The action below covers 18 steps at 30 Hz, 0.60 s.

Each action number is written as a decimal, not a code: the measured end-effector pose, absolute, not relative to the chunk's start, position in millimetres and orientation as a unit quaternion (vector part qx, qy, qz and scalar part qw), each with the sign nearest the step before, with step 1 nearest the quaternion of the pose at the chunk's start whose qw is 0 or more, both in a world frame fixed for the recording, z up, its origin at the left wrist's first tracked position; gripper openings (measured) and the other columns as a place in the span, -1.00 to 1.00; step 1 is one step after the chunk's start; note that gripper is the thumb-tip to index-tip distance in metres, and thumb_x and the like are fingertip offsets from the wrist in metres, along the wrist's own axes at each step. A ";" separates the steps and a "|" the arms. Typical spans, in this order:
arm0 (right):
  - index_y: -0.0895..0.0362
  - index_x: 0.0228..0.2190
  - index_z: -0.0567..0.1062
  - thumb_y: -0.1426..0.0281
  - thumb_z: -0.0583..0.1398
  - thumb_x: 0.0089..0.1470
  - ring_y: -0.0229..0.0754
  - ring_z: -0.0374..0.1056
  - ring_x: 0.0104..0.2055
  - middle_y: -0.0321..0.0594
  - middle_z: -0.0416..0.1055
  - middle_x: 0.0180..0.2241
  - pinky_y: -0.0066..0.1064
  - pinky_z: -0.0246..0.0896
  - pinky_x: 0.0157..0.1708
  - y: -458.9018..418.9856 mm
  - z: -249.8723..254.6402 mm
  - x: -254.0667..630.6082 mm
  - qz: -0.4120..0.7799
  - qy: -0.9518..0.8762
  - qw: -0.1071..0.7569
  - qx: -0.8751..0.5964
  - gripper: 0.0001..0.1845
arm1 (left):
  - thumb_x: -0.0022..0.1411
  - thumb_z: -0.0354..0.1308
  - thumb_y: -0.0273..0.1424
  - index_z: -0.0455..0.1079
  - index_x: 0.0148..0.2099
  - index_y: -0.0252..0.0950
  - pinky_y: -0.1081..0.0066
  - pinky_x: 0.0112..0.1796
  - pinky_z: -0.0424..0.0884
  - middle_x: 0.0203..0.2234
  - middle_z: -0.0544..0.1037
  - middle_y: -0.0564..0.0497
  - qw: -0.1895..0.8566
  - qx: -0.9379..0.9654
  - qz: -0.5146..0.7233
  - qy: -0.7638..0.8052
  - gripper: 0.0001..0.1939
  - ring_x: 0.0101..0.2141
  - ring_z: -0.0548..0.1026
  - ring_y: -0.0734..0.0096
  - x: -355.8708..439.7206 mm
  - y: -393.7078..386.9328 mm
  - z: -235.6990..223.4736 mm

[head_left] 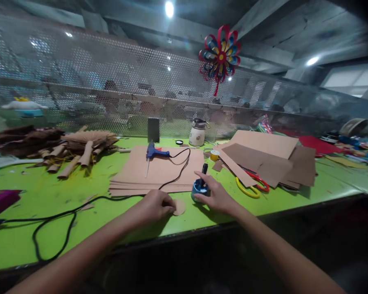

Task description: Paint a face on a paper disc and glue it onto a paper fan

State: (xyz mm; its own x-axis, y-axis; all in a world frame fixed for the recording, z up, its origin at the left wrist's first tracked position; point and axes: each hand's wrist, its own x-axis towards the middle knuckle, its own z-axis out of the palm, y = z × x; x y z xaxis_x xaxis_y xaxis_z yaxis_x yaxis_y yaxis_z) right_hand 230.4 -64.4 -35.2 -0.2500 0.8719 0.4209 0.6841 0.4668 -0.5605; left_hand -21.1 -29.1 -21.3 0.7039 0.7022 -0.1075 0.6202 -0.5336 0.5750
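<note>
My left hand (157,206) is closed, its fingertips pinching the edge of a small round cardboard disc (180,207) that lies near the table's front edge. Just to the right, my right hand (217,195) curls its thumb and fingers around a small blue pot (197,190). A black stick-like thing (204,173), perhaps a pen or brush handle, stands upright in the pot. Behind both hands lies a stack of brown cardboard sheets (135,173). On the stack rests a blue hot glue gun (156,152), its black cord running off to the left.
Red-handled scissors (260,179) and yellow-handled scissors (247,190) lie partly under loose cardboard (260,163) on the right. A yellow tape roll (214,155) and a white bottle (197,134) stand behind. Rolled cardboard tubes (86,154) are piled left. The cord (70,212) loops across the green table.
</note>
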 end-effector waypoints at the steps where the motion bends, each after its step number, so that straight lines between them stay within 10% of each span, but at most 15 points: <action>1: 0.07 0.22 0.19 0.33 0.26 0.04 -0.01 0.28 0.05 -0.03 0.35 0.06 -0.09 0.16 0.08 -65.2 -36.2 229.3 0.128 -0.780 0.355 -0.500 -0.27 | 0.29 0.14 -0.24 0.43 -0.22 -0.36 0.26 -0.21 0.45 -0.33 0.53 0.04 0.295 0.872 0.077 0.382 -0.75 -0.31 0.51 0.39 -24.5 -34.4 -22.5; 8: 0.09 0.22 0.19 0.33 0.23 0.07 -0.02 0.28 0.00 -0.03 0.36 0.01 -0.12 0.18 0.07 -77.6 -45.6 218.8 0.098 -0.783 0.379 -0.482 -0.31 | 0.24 0.08 -0.38 0.53 -0.26 -0.24 0.40 -0.32 0.37 -0.37 0.49 0.00 0.188 0.882 0.167 0.399 -0.81 -0.36 0.47 0.41 -36.3 -62.3 -31.6; 18: 0.06 0.22 0.16 0.24 0.27 0.06 -0.02 0.32 0.01 -0.05 0.36 0.04 -0.15 0.23 0.03 -82.8 -50.0 217.2 0.099 -0.738 0.466 -0.478 -0.26 | 0.34 -0.03 -0.42 0.38 0.05 -0.34 0.10 0.01 0.33 -0.04 0.48 -0.16 -0.043 0.898 0.267 0.346 -0.70 -0.01 0.39 0.13 -19.1 -102.5 -60.3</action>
